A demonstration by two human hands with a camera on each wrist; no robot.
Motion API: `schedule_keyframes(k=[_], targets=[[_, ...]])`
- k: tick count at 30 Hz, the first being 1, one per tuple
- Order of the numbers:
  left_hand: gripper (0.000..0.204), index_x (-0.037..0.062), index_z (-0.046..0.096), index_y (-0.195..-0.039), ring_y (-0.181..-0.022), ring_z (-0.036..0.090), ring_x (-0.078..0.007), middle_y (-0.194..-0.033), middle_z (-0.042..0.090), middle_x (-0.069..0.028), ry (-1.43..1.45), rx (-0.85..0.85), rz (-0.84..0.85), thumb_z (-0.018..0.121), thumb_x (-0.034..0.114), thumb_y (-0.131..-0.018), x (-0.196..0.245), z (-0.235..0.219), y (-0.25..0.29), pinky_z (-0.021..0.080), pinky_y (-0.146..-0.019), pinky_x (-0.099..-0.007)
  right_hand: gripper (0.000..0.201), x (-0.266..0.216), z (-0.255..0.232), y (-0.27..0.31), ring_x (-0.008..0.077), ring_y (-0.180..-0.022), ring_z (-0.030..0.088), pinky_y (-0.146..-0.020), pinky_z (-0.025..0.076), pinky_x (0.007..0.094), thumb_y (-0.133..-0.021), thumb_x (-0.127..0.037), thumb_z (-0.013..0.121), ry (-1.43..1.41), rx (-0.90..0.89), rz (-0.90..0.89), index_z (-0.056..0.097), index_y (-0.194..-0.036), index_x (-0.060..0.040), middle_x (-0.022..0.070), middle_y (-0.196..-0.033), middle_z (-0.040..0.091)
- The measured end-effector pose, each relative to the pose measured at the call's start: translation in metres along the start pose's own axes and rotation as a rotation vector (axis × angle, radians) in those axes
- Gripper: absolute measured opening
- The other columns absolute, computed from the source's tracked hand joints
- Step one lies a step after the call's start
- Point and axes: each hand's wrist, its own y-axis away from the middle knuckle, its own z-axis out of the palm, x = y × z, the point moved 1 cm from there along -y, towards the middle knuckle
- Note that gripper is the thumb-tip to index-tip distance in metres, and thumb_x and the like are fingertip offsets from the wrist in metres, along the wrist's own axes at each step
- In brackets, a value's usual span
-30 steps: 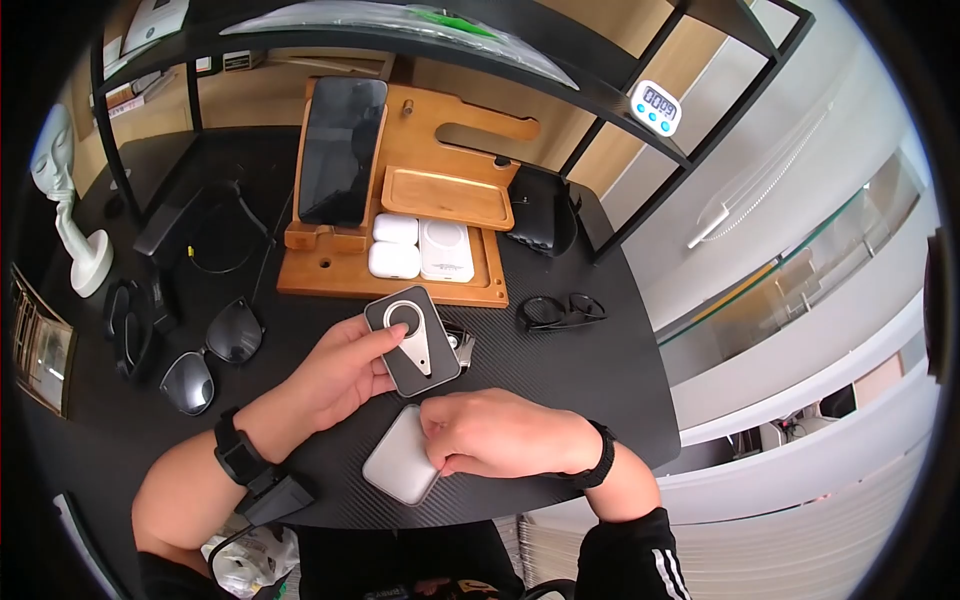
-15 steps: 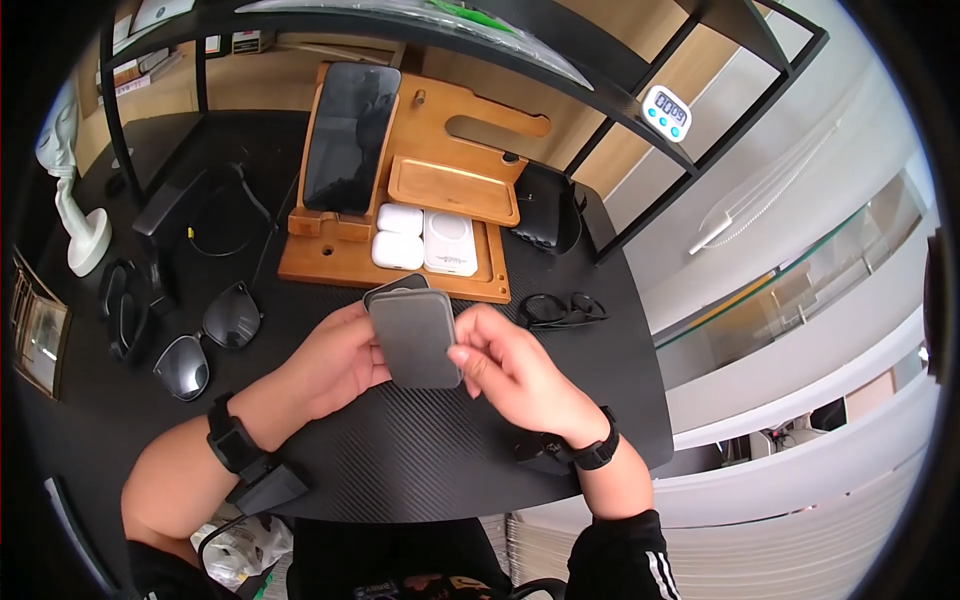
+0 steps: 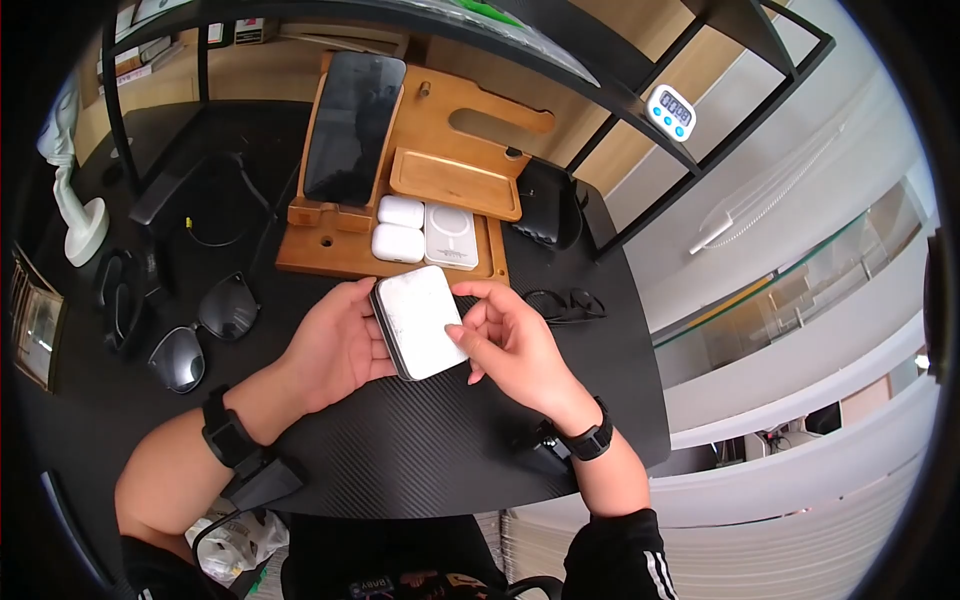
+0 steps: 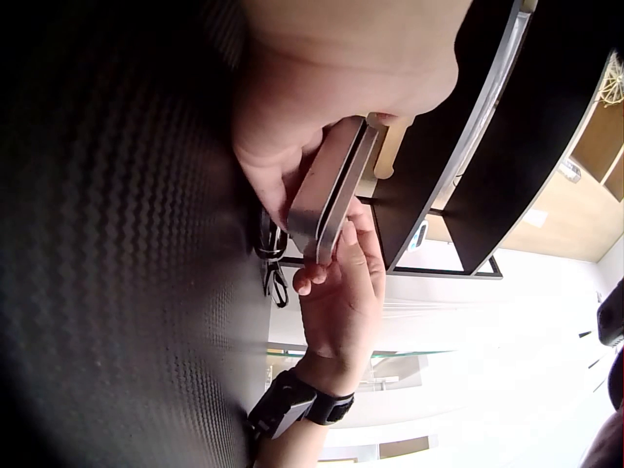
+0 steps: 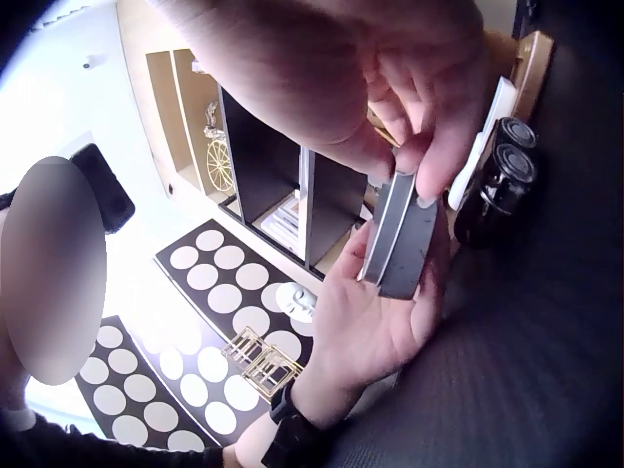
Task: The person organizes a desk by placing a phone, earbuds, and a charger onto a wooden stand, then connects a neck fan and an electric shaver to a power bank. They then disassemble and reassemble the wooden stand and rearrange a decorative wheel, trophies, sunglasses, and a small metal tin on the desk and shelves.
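Observation:
A flat metal tin with rounded corners is held over the desk between both hands. In the head view its silver lid [image 3: 420, 322] faces up, bright with reflected light. My left hand [image 3: 335, 345] grips the base from the left side. The right hand [image 3: 525, 350] pinches the lid's right edge between thumb and fingers. A dark slit runs between lid and base [image 4: 327, 171] in the left wrist view, the two lying almost parallel. Whatever lies inside the tin is hidden under the lid.
Behind the hands stands a wooden stand [image 3: 468, 190] with a phone [image 3: 355, 130], white earbud case [image 3: 398, 243] and white charging pack [image 3: 450, 238]. Sunglasses [image 3: 228, 306] lie on the left, black-framed glasses [image 3: 575, 304] on the right. A timer [image 3: 672, 112] hangs on the black shelf.
The right hand has lifted the lid from the desk and brought it over the base in the left hand. The ringed silver piece inside is now covered.

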Motion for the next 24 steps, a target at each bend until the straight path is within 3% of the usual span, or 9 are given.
schedule_keyframes(k=[5,7,10,16,19,20,22,24], targets=[[0.05,0.0014,0.039,-0.13,-0.111,0.056,-0.0251,-0.122,0.054,-0.0141,-0.042,-0.009,-0.013,0.04,0.039,-0.097,0.0,0.007,0.001,0.044,-0.096,-0.0404,0.038,0.005,0.002,-0.003,0.0026,-0.06,0.052,-0.05,0.049,0.019,-0.085,-0.003,0.062,-0.011,0.008,-0.025,0.049,-0.12,0.0042,0.0014,-0.077,0.053],[0.047,0.0011,0.038,-0.13,-0.112,0.056,-0.0248,-0.122,0.053,-0.014,-0.26,0.024,0.043,0.048,0.03,-0.095,-0.002,0.009,0.003,0.045,-0.096,-0.04,0.039,0.004,0.002,-0.003,0.0023,-0.06,0.051,-0.051,0.05,0.0187,-0.084,-0.003,0.063,-0.024,0.004,-0.039,0.05,-0.12,0.0028,0.001,-0.079,0.053],[0.046,0.0017,0.034,-0.133,-0.114,0.055,-0.0251,-0.125,0.051,-0.013,-0.197,0.013,0.028,0.05,0.021,-0.094,-0.002,0.006,0.002,0.044,-0.098,-0.0415,0.04,0.005,0.003,-0.003,0.0019,-0.059,0.05,-0.05,0.048,0.0183,-0.084,-0.005,0.064,-0.02,0.017,-0.048,0.051,-0.121,0.0018,0.0013,-0.082,0.054],[0.046,0.0012,0.035,-0.133,-0.113,0.055,-0.0243,-0.125,0.052,-0.0134,-0.198,0.005,0.031,0.048,0.024,-0.095,-0.001,0.008,0.004,0.045,-0.096,-0.0415,0.029,-0.001,0.004,-0.002,0.0008,-0.058,0.046,-0.05,0.039,0.0164,-0.087,-0.012,0.063,0.126,0.033,-0.011,0.057,-0.112,0.0003,-0.0012,-0.074,0.056],[0.045,0.001,0.038,-0.13,-0.11,0.057,-0.0232,-0.122,0.053,-0.0137,-0.229,-0.01,0.004,0.048,0.028,-0.096,0.0,0.009,0.005,0.047,-0.094,-0.038,0.019,0.012,0.006,-0.005,0.0,-0.057,0.044,-0.05,0.036,0.0164,-0.088,-0.013,0.062,-0.004,0.02,-0.075,0.059,-0.102,0.0003,-0.0031,-0.068,0.055],[0.045,0.001,0.038,-0.13,-0.11,0.057,-0.0232,-0.122,0.053,-0.0137,-0.23,-0.014,0.006,0.048,0.028,-0.096,0.0,0.01,0.005,0.047,-0.094,-0.038,0.019,0.009,0.004,-0.004,0.0,-0.057,0.044,-0.05,0.036,0.0164,-0.088,-0.013,0.062,0.0,0.022,-0.077,0.059,-0.102,0.0003,-0.0031,-0.068,0.055],[0.045,0.0005,0.04,-0.129,-0.109,0.058,-0.0222,-0.12,0.054,-0.0132,-0.262,0.004,0.006,0.046,0.03,-0.097,-0.002,0.01,0.005,0.048,-0.093,-0.0375,0.015,-0.005,0.002,0.0,0.0002,-0.068,0.051,-0.059,0.042,0.0165,-0.09,-0.011,0.06,0.074,-0.052,0.091,0.055,-0.099,-0.0008,-0.0033,-0.082,0.058],[0.044,0.0005,0.04,-0.129,-0.108,0.058,-0.0219,-0.119,0.055,-0.0129,-0.285,-0.013,0.004,0.045,0.031,-0.097,-0.001,0.009,0.005,0.048,-0.092,-0.0373,0.013,0.0,0.003,0.0,0.0,-0.068,0.051,-0.061,0.042,0.0166,-0.09,-0.011,0.06,0.045,-0.056,0.06,0.055,-0.098,-0.0012,-0.0039,-0.08,0.057]])
